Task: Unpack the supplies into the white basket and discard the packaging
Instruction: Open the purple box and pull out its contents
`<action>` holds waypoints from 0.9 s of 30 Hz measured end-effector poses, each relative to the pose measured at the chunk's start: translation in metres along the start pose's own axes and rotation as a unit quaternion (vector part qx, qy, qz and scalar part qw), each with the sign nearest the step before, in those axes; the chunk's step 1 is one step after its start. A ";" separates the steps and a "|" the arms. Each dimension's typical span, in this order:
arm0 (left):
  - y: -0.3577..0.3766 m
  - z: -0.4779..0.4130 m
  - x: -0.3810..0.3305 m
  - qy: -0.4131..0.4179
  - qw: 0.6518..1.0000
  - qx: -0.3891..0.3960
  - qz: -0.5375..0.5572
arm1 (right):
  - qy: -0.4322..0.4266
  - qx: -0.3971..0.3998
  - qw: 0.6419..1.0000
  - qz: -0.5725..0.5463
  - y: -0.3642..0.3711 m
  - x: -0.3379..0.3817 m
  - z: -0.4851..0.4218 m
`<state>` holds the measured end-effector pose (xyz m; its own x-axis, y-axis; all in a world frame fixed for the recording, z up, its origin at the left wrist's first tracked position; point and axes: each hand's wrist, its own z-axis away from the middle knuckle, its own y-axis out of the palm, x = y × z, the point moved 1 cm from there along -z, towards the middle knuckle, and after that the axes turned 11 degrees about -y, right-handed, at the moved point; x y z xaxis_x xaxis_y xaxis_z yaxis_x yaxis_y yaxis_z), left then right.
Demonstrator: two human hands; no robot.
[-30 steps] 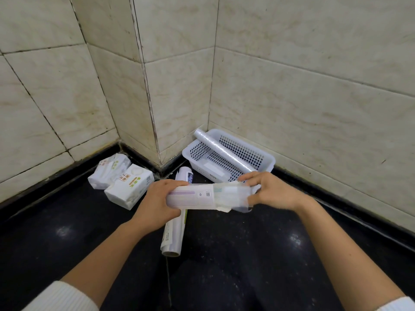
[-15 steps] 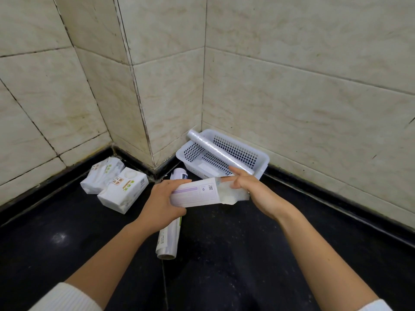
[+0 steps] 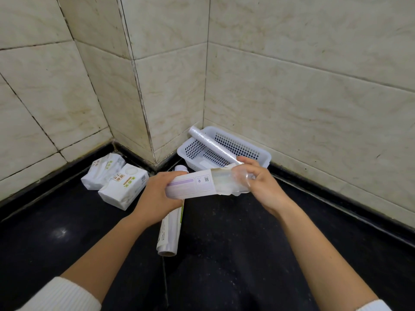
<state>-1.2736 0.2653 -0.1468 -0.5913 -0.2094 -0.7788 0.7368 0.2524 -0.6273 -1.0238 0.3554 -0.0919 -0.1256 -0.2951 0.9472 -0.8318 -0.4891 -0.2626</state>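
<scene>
My left hand [image 3: 157, 194] grips a paper-labelled wrapper [image 3: 190, 185] around a roll of clear film [image 3: 226, 182]. My right hand [image 3: 260, 182] holds the bare end of that roll, which sticks out to the right of the torn wrapper edge. Behind them the white basket [image 3: 262, 153] sits in the wall corner, with an unwrapped clear roll [image 3: 211, 144] lying slanted across it. Another wrapped roll [image 3: 169, 230] lies on the black floor under my left hand.
Two white tissue packs [image 3: 124, 187] lie on the floor at the left, against the black skirting. Beige tiled walls [image 3: 292, 86] close off the corner behind the basket. Black floor [image 3: 235, 243] stretches in front.
The roll's bare end now shows further out of the wrapper on the right. My right hand shifted from the wrapper's end flap onto the exposed film. The view moved closer to the corner.
</scene>
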 end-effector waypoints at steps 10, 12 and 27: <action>-0.008 -0.012 0.006 0.046 0.992 -0.043 -0.114 | 0.159 0.209 0.927 -0.268 -0.056 -0.006 0.003; -0.007 -0.013 0.000 0.068 0.988 -0.048 -0.132 | 0.191 0.219 0.939 -0.183 -0.054 -0.003 -0.002; 0.011 -0.018 -0.002 0.064 0.983 -0.029 -0.172 | 0.136 0.270 0.923 0.238 -0.024 -0.026 -0.009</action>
<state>-1.2699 0.2853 -0.1525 -0.8415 -0.1715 -0.5124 0.4683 0.2417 -0.8499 -1.0051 0.3825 -0.1088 -0.5992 -0.4015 0.6927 -0.2649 -0.7170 -0.6448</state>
